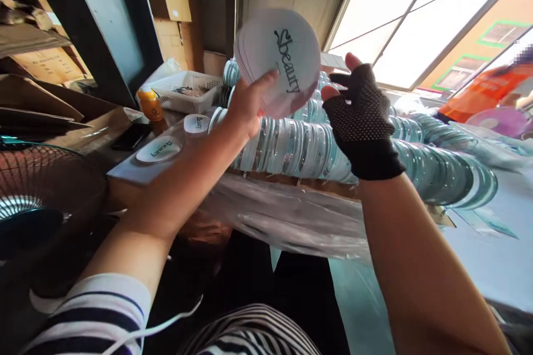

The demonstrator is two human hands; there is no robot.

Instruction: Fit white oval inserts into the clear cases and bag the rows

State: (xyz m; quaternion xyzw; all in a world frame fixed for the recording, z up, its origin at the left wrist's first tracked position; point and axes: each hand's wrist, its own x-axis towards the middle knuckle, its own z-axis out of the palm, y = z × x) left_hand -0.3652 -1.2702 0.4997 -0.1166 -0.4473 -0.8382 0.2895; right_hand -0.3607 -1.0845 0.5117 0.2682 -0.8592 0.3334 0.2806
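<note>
1. Currently left hand (249, 104) pinches a stack of round, white, black-lettered discs (293, 52), upper centre; black-mesh-gloved right hand (360, 108) beside it, fingers spread, nothing visible held.
2. Discs probably light, thin, slippery; hold near rims.
3. White perforated plastic basket (204, 101), left of centre: brownish contents, unidentifiable.

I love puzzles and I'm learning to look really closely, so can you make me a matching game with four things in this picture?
Things
1. Round cards
2. Right hand
3. Bottle
4. Fan

Places, colours and states
A. Orange-yellow, beside the white basket
B. At the left edge of the picture
C. White, with the word "beauty", held in the left hand
D. In a black glove with bare fingertips

Right pairs
1-C, 2-D, 3-A, 4-B
</note>
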